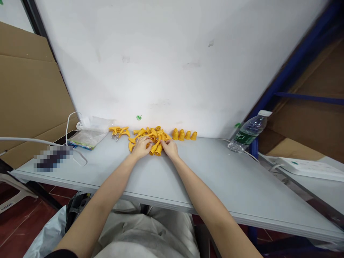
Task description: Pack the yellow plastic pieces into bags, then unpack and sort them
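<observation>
A heap of small yellow plastic parts (pixel 151 135) lies at the far edge of the grey table (pixel 204 172), against the white wall. My left hand (pixel 141 147) rests on the left side of the heap with its fingers curled over some pieces. My right hand (pixel 169 147) reaches into the right side, fingertips closed on a yellow piece. Several yellow cone-shaped parts (pixel 184 135) stand in a row just right of the heap. A few yellow parts with metal chains (pixel 118 131) lie to the left.
Clear plastic bags (pixel 90 134) and a white cable (pixel 70 120) lie at the left rear. A plastic water bottle (pixel 248 132) leans at the right rear. A white power strip (pixel 309 167) sits on the neighbouring surface. Cardboard stands on the left.
</observation>
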### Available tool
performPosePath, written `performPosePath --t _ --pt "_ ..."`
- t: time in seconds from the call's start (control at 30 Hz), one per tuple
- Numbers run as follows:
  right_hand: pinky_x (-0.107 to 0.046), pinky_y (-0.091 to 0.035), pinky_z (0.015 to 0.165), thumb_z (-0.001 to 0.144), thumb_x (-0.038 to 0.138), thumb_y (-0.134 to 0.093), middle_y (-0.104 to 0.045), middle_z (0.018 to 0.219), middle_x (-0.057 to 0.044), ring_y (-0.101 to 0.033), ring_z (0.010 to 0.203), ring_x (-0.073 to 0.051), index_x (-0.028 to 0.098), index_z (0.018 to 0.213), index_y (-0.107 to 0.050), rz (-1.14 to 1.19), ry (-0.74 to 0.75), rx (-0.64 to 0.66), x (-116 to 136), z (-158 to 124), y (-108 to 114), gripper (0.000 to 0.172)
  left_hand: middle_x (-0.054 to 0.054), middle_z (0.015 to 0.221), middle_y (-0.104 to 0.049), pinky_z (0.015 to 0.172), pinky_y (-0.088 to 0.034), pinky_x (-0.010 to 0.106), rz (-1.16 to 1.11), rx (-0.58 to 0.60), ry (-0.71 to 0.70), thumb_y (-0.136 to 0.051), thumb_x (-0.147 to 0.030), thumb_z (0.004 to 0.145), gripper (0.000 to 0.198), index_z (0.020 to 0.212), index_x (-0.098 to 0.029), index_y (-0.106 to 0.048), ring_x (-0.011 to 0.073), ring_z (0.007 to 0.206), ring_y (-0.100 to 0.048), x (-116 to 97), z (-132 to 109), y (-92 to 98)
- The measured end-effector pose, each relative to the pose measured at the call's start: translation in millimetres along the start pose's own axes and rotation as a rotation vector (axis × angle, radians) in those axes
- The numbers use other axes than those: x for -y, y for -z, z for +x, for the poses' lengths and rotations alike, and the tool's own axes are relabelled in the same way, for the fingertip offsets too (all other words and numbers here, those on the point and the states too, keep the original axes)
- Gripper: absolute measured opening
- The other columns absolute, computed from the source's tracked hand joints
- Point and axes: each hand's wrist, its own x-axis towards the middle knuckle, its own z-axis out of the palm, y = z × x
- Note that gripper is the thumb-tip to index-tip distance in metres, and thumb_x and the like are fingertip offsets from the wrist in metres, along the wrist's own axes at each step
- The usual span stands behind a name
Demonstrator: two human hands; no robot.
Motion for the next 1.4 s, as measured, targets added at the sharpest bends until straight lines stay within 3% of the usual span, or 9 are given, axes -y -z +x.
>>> performPosePath --t 0.17,0.37,0.53,0.73,0.8,0.9,1.03,1.17,1.4 --pt "-0.028 -0.042 0.066 0.078 0.045 -0.06 -0.064 0.082 -0.004 -0.059 0.077 -0.019 0.021 0.079 -0.052 -0.007 0.033 -0.04 0.5 -1.4 -0.5 0.025 0.007 0.111 -0.066 0.097 -0.048 0.041 -0.014 -0.015 -0.01 -0.056 -0.019 0.084 0.015 0.093 -0.02 -0.068 0.0219 0.107 -0.061 0.8 0.2 -1.0" --pt "-0.027 -0.038 0.057 0.074 0.043 -0.064 -0.06 0.067 0.001 -0.054 0.064 -0.015 0.022 0.062 -0.047 -0.018 0.042 0.011 3.6 -4.1 0.6 0.029 0.007 0.112 -0.067 0.097 -0.048 0.042 -0.012 -0.002 -0.006 -0.056 -0.019 0.084 0.016 0.093 -0.02 -0.068 0.0221 0.107 -0.061 -2.0 -0.3 -0.6" --pt "-0.026 -0.036 0.055 0.072 0.043 -0.061 -0.051 0.056 0.002 -0.048 0.058 -0.014 0.023 0.056 -0.043 0.222 0.07 -0.031 1.5 0.4 0.1 0.031 0.008 0.114 -0.066 0.099 -0.047 0.043 0.003 0.024 0.007 -0.052 -0.02 0.086 0.019 0.096 -0.02 -0.068 0.023 0.11 -0.06 -3.2 -0.8 -1.4" --pt "-0.029 -0.044 0.068 0.087 0.047 -0.043 -0.061 0.081 -0.004 -0.057 0.075 -0.017 0.021 0.083 -0.05 0.462 0.237 -0.203 8.1 6.1 11.2 0.027 0.012 0.137 -0.055 0.109 -0.039 0.044 0.007 -0.08 -0.011 -0.047 -0.023 0.09 0.043 0.133 -0.021 -0.049 0.0244 0.129 -0.049 -11.6 -1.1 6.2" --pt "-0.031 -0.044 0.071 0.091 0.044 -0.041 -0.064 0.089 -0.007 -0.06 0.08 -0.019 0.02 0.093 -0.053 0.366 0.355 -0.186 12.0 4.2 17.0 0.028 0.014 0.145 -0.047 0.112 -0.035 0.044 0.018 -0.138 -0.034 -0.046 -0.028 0.093 0.049 0.141 -0.021 -0.039 0.0243 0.136 -0.042 -17.3 -1.7 10.3" --pt "-0.035 -0.039 0.08 0.093 0.037 -0.044 -0.068 0.093 -0.01 -0.06 0.085 -0.022 0.018 0.1 -0.06 0.002 0.564 -0.161 17.3 -1.8 22.8 0.026 0.014 0.15 -0.039 0.113 -0.032 0.043 0.046 -0.191 -0.065 -0.048 -0.035 0.093 0.053 0.143 -0.021 -0.037 0.0253 0.139 -0.037 -24.1 -1.8 13.9" --pt "-0.041 -0.028 0.09 0.095 0.025 -0.043 -0.07 0.089 -0.009 -0.057 0.089 -0.023 0.02 0.093 -0.067 -0.445 0.784 -0.139 22.5 -10.7 22.4 0.025 0.011 0.131 -0.057 0.106 -0.041 0.041 0.075 -0.119 -0.065 -0.045 -0.031 0.094 0.041 0.134 -0.023 -0.052 0.0239 0.126 -0.051 -23.7 0.9 12.9" --pt "-0.043 -0.023 0.094 0.098 0.024 -0.039 -0.07 0.088 -0.008 -0.054 0.089 -0.023 0.022 0.097 -0.069 -0.524 0.901 -0.158 24.8 -16.1 19.4 0.03 0.009 0.11 -0.067 0.099 -0.046 0.039 0.091 -0.084 -0.006 -0.046 -0.028 0.093 0.034 0.123 -0.022 -0.06 0.0229 0.11 -0.061 -18.2 3.3 11.2" --pt "-0.049 -0.022 0.101 0.097 0.023 -0.041 -0.071 0.1 -0.01 -0.058 0.096 -0.024 0.022 0.111 -0.066 -0.502 0.922 -0.133 25.0 -16.0 18.6 0.029 0.007 0.106 -0.07 0.095 -0.049 0.036 0.11 -0.095 0.054 -0.054 -0.025 0.088 0.031 0.118 -0.023 -0.062 0.0228 0.105 -0.064 -15.0 5.0 11.7"
